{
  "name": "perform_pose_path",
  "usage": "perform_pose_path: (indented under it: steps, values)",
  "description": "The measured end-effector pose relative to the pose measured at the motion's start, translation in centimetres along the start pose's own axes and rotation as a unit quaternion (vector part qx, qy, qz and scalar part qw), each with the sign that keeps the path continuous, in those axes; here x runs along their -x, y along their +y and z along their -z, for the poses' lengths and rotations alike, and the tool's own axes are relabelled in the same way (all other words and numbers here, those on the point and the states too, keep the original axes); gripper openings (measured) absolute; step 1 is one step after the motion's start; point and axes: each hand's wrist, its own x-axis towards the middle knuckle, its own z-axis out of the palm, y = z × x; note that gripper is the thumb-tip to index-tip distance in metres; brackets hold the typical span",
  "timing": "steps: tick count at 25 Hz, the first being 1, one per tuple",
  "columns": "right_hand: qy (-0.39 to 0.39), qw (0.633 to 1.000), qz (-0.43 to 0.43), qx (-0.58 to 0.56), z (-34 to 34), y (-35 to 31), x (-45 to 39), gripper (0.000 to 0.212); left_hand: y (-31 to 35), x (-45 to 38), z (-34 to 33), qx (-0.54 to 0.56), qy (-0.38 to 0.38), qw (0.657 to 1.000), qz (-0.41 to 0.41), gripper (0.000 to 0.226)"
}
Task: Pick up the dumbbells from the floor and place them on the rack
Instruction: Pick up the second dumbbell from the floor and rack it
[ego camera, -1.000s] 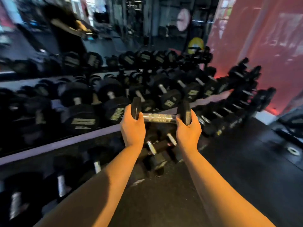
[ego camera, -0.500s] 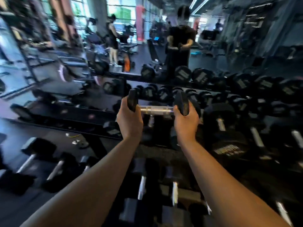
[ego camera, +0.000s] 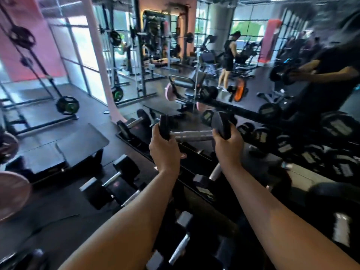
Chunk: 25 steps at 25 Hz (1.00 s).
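I hold one black dumbbell (ego camera: pixel 192 134) with a silver knurled handle level in front of me, over the left end of the dumbbell rack (ego camera: pixel 196 162). My left hand (ego camera: pixel 164 151) grips its left head and my right hand (ego camera: pixel 227 145) grips its right head. Many black dumbbells (ego camera: pixel 309 151) fill the rack's tiers to the right. A lone dumbbell (ego camera: pixel 134 122) lies on the rack's far left end. Other dumbbells (ego camera: pixel 112 180) lie on the dark floor below my left arm.
A mirror behind the rack shows a person in black holding a dumbbell (ego camera: pixel 329 75). A low black platform (ego camera: pixel 58 151) sits on the floor at left. A barbell with plates (ego camera: pixel 67 105) and squat racks stand beyond. Another person (ego camera: pixel 228 59) stands far back.
The view has swung left along the rack, from its full right part to its left end and the open gym floor. Both hands still hold the dumbbell level by its heads.
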Motion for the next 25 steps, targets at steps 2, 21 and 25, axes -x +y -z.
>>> perform_pose_path:
  steps: [2,21,25]
  values:
    - [-0.033,0.999,-0.003,-0.006,-3.9,0.9,-2.1,0.031,-1.5,-3.3,-0.6,-0.013,0.036,0.999,-0.004,0.028]
    - [-0.316,0.938,-0.024,0.143,-38.7,17.7,-20.5,0.042,-25.1,-31.5,-13.1,-0.058,0.164,0.956,0.238,0.036]
    - [-0.346,0.923,-0.049,0.164,-41.7,20.5,-21.9,0.04,-28.0,-33.3,-15.1,-0.061,0.159,0.939,0.298,0.04]
